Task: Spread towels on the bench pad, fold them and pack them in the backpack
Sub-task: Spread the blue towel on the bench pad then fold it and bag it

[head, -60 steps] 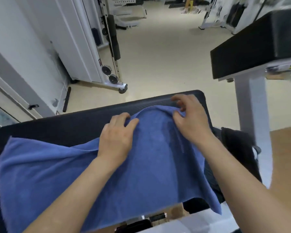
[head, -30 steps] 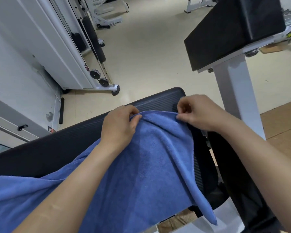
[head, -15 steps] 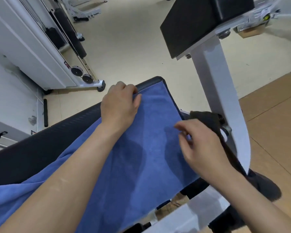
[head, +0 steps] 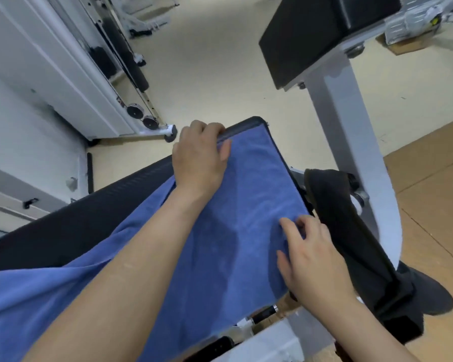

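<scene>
Right end of the blue towel [head: 246,205] now lies flat on the padded worktop [head: 63,223], its edge running along the pad's right rim. Two seconds back that end was bunched in a hump mid-pad under both hands. It was then lifted by its far edge and carried out toward the corner. Left hand [head: 199,158] sits at the far corner: fingers [head: 202,128] hooked over the pad's far rim, palm and thumb pressing the cloth down. Cannot tell if any cloth is caught inside the curl. Right hand [head: 314,259] has dropped from the far edge to the right-hand edge, nearer the body. Its fingers [head: 285,224] are bent, the tips pinching a small fold of towel just at the rim. The left part of the towel is less tidy, with a slack diagonal crease, and the cloth runs out of view at lower left. A strip of bare pad shows beyond it. A dark bag [head: 351,231], likely the backpack, hangs just beside the pad's right rim against the white post [head: 345,142], untouched. Judgement: the spreading step is close to done on this side, with one corner anchored and one edge squared. What remains is to draw the slack out leftward before any fold. Folding and packing are not yet begun.
</scene>
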Motion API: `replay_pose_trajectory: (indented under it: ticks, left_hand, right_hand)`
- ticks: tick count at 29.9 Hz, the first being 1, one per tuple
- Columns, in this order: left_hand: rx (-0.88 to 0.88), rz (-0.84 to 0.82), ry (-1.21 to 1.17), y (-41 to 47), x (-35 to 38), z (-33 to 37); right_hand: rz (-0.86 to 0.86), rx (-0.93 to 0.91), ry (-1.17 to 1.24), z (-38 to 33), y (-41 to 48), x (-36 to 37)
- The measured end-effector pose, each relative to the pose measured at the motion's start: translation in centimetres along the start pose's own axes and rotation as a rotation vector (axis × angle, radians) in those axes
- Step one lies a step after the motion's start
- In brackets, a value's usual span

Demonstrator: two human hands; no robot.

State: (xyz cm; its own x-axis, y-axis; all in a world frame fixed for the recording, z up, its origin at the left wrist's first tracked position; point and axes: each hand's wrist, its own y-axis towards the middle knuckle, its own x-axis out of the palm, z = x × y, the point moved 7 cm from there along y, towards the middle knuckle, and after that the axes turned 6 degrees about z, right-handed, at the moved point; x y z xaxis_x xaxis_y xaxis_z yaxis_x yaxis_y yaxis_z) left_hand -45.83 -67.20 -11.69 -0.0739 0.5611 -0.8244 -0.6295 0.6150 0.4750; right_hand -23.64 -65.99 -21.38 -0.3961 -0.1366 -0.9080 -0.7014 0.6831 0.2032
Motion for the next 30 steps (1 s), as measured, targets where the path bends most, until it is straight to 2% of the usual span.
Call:
replay_pose_trajectory:
  ticks: [5, 9, 13, 16, 18, 21, 25, 27, 30]
  left_hand:
    - [-0.116, 0.013, -0.092, -8.3, -7.3, -7.2]
    - [-0.277, 0.054, 0.052, -14.9, -14.4, -16.3]
    - [-0.411, 0.046, 0.238, -18.9, -18.8, -25.9]
    - [-0.479, -0.008, 0.260, -20.1, -19.9, -31.3]
    - [-0.491, 0.009, 0.191, -20.2, -20.2, -32.7]
    - [-0.534, 0.076, 0.127, -20.1, -20.9, -33.5]
    - [-0.539, 0.166, 0.146, -19.0, -22.1, -35.0]
    - [-0.541, 0.204, 0.148, -17.7, -22.4, -35.5]
    - [-0.561, 0.224, 0.100, -17.2, -22.6, -35.5]
  right_hand:
    - [0.035, -0.302, 0.169, -7.9, 2.6, -0.8]
    - [-0.005, -0.585, 0.253, -16.8, 3.3, 0.5]
    - [-0.082, -0.776, 0.211, -24.6, 3.0, 3.0]
    - [-0.199, -0.726, 0.088, -27.1, 3.6, 5.1]
    - [-0.172, -0.687, 0.045, -27.7, 4.2, 5.2]
    - [-0.110, -0.646, 0.142, -28.0, 5.3, 4.6]
    - [-0.238, -0.505, 0.202, -29.3, 8.6, 4.1]
    - [-0.198, -0.429, 0.148, -30.2, 10.5, 3.8]
    - [-0.037, -0.437, 0.002, -31.1, 11.7, 3.4]
